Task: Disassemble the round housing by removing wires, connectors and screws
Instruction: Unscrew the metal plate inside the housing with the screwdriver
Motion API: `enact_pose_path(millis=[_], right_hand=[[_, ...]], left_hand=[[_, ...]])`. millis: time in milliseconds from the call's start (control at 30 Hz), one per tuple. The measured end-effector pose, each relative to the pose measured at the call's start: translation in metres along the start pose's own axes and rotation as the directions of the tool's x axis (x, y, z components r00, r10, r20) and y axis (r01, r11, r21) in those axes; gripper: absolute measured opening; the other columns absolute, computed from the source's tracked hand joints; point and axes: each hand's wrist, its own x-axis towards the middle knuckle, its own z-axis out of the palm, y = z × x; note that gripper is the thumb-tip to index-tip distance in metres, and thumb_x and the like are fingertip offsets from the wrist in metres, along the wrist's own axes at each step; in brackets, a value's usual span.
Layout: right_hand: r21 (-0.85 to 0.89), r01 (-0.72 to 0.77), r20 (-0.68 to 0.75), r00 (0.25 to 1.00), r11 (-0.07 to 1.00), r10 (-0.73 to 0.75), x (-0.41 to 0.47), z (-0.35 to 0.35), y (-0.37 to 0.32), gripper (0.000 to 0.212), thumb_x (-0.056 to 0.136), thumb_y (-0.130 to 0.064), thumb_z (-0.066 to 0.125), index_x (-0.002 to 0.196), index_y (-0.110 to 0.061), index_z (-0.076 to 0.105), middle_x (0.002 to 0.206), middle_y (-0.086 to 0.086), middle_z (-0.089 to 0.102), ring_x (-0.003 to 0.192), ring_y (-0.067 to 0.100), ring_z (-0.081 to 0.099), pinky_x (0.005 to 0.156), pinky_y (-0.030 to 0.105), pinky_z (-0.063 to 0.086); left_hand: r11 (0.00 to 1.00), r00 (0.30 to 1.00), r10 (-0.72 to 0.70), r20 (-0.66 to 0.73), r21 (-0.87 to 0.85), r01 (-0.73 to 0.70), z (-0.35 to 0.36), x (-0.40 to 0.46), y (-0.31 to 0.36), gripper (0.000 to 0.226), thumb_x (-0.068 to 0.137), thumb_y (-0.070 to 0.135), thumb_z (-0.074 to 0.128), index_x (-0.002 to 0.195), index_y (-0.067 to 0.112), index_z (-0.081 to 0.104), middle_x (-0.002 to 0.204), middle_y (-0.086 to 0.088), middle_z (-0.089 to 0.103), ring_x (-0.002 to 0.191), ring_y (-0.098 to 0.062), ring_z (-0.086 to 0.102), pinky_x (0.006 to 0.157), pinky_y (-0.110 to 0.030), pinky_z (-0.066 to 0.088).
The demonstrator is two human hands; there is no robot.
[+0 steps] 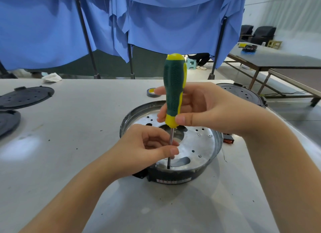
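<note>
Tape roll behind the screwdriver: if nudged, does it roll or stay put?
The tape roll lies flat on the table, so it would probably slide rather than roll. It looks small and hollow, so likely light. Set on edge, it would likely roll.

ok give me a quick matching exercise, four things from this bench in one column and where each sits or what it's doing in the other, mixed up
1. green and yellow screwdriver
2. grey tape roll
3. round black perforated lid
4. left hand

a. far left on the white table
b. pinches the metal shaft
c. upright, tip down in the round metal housing
d. behind the housing, beside the right hand

Pairs: 1-c, 2-d, 3-a, 4-b
</note>
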Motion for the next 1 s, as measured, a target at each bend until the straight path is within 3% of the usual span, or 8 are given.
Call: enact_pose_path(millis=[133,500,600,733,867,1000], right_hand=[[0.024,0.004,0.041,0.999,1.000,-0.005,0.000,-0.001,-0.001,0.057,0.089,0.016,0.050,0.140,-0.006,0.039,0.119,0.018,0.066,0.112,0.024,0.064,0.090,0.029,0.052],[0.036,-0.082,-0.016,0.996,0.996,0.083,0.005,-0.002,0.005,0.058,0.080,-0.007,0.068,0.134,-0.016,0.050,0.118,0.005,0.069,0.105,0.016,0.067,0.084,0.021,0.053],[-0.089,-0.161,-0.067,0.986,0.983,0.156,0.008,-0.001,0.009,0.060,0.079,-0.018,0.073,0.134,-0.020,0.051,0.119,-0.001,0.067,0.102,0.011,0.068,0.088,0.025,0.055],[-0.316,-0.271,-0.107,0.963,0.909,0.249,0.010,0.000,0.013,0.033,0.081,-0.022,0.074,0.112,-0.025,0.062,0.103,-0.006,0.071,0.087,0.007,0.070,0.083,0.028,0.057],[-0.568,-0.274,-0.012,0.945,0.776,0.325,0.013,0.015,0.019,0.012,0.081,-0.021,0.073,0.087,-0.030,0.068,0.083,-0.009,0.071,0.075,0.005,0.067,0.074,0.025,0.057],[-0.663,-0.255,0.054,0.921,0.704,0.385,0.019,0.035,0.029,0.010,0.080,-0.020,0.071,0.087,-0.027,0.070,0.079,-0.007,0.070,0.072,0.008,0.064,0.068,0.028,0.054]], left_hand=[[0.999,1.000,0.004,0.030,-0.044,-0.002,-0.001,-0.001,0.001,0.014,0.083,0.009,0.071,0.085,0.022,0.076,0.083,-0.001,0.077,0.081,-0.016,0.074,0.074,-0.017,0.054],[0.979,0.982,0.068,-0.177,-0.178,-0.099,0.000,0.003,0.000,0.016,0.086,-0.001,0.063,0.085,0.010,0.074,0.075,-0.008,0.076,0.071,-0.019,0.074,0.065,-0.016,0.055],[0.966,0.958,0.072,-0.277,-0.220,-0.137,0.001,0.006,-0.001,0.013,0.086,0.004,0.062,0.087,0.011,0.074,0.074,-0.008,0.075,0.070,-0.016,0.074,0.062,-0.016,0.054],[0.957,0.911,0.080,-0.405,-0.223,-0.183,0.000,0.009,-0.005,0.009,0.087,0.007,0.063,0.087,0.009,0.071,0.073,-0.005,0.075,0.070,-0.017,0.074,0.059,-0.017,0.054],[0.970,0.855,0.152,-0.496,-0.091,-0.225,-0.002,0.010,-0.009,0.010,0.087,0.007,0.064,0.084,0.015,0.070,0.072,0.000,0.075,0.070,-0.013,0.073,0.061,-0.016,0.054],[0.969,0.808,0.213,-0.549,0.015,-0.245,-0.007,0.011,-0.012,0.012,0.089,0.006,0.064,0.085,0.016,0.069,0.074,0.002,0.075,0.071,-0.013,0.073,0.067,-0.018,0.056]])
